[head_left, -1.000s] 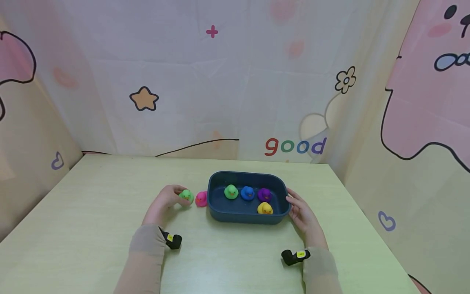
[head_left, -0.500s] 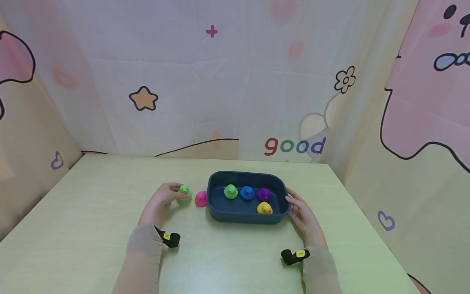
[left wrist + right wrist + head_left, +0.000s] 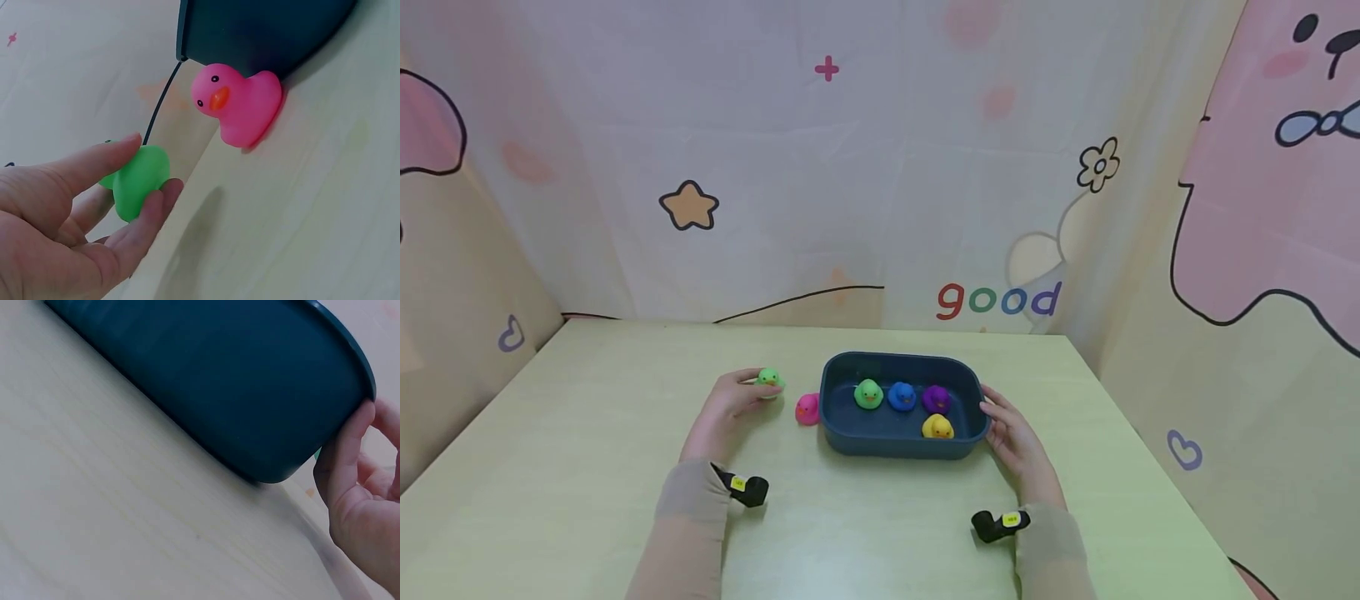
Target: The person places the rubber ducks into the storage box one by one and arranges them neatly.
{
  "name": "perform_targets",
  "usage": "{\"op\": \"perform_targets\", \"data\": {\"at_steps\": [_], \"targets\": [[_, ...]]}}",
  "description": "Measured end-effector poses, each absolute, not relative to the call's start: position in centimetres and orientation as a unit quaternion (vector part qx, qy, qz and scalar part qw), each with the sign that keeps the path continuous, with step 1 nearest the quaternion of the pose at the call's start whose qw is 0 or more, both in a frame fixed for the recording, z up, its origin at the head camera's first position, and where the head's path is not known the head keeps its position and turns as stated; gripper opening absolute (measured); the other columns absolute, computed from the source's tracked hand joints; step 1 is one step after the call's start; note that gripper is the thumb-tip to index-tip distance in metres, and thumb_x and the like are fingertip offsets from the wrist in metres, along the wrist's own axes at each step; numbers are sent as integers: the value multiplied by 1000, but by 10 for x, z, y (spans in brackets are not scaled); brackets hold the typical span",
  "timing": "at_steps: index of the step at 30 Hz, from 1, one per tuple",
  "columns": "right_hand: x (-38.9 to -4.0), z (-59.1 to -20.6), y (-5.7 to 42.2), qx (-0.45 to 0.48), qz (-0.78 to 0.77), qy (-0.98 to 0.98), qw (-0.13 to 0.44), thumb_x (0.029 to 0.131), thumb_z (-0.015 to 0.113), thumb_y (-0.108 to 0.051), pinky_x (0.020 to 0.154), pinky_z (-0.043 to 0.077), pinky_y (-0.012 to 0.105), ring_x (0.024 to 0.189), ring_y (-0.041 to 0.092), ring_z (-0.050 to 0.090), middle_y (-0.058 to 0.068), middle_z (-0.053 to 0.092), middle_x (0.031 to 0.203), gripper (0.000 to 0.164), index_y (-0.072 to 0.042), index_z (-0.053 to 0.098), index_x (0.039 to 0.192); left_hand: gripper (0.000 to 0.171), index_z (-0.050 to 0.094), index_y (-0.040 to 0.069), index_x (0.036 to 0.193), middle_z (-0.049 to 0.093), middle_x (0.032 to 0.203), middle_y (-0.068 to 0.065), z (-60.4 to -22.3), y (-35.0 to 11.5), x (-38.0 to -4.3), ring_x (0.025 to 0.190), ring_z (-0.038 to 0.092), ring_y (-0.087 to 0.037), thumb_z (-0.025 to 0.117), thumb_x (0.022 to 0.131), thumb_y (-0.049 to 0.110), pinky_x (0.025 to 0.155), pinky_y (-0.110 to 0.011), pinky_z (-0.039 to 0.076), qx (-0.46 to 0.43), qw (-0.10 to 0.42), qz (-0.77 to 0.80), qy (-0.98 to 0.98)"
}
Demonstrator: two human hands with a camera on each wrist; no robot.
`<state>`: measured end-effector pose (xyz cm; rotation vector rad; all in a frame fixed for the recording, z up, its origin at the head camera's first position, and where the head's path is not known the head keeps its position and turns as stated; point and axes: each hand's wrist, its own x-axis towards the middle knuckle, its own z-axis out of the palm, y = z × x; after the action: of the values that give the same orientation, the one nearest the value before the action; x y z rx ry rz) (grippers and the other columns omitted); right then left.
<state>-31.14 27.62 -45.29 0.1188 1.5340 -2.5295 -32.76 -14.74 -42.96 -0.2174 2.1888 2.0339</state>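
My left hand [image 3: 730, 397] pinches a green rubber duck [image 3: 142, 181] between thumb and fingers, raised above the table. In the left wrist view its back faces the camera and a finger covers part of its head. A pink rubber duck [image 3: 807, 409] sits on the table between that hand and a dark blue bin [image 3: 880, 446], right beside the bin's left end. Inside the bin are a green duck [image 3: 868, 394], a blue duck [image 3: 902, 397], a purple duck [image 3: 936, 399] and a yellow duck [image 3: 937, 427]. My right hand [image 3: 1017, 437] touches the bin's right end with its fingertips near the rim.
The pale wooden table [image 3: 587, 467] runs back to a printed curtain [image 3: 775, 167], which also hangs along both sides. Each wrist carries a small black camera [image 3: 748, 490] that sticks out over the table.
My left hand has lifted the green duck and moved it slightly back and left, away from the pink duck. The right hand and the bin stay in place; the head view shifts slightly.
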Motion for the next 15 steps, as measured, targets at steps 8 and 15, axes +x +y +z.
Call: {"op": "perform_targets", "data": {"at_steps": [8,15], "targets": [[-312,-455,276,32,-855,511,83,102,42,-2,66,53,13,70,2,64,-5,69,91,30,-21,65,106,68,31,-11,147,42,145,-31,-421,-140,-331,87,62,-1,66,90,2,85,-16,54,-71,59,711,697],[-312,-456,276,38,-855,511,82,102,42,-3,67,53,13,70,2,64,-5,69,91,32,-23,67,103,63,38,-7,145,49,137,-24,-414,-123,-333,93,60,-6,67,92,8,89,-15,52,-60,30,704,707]]}}
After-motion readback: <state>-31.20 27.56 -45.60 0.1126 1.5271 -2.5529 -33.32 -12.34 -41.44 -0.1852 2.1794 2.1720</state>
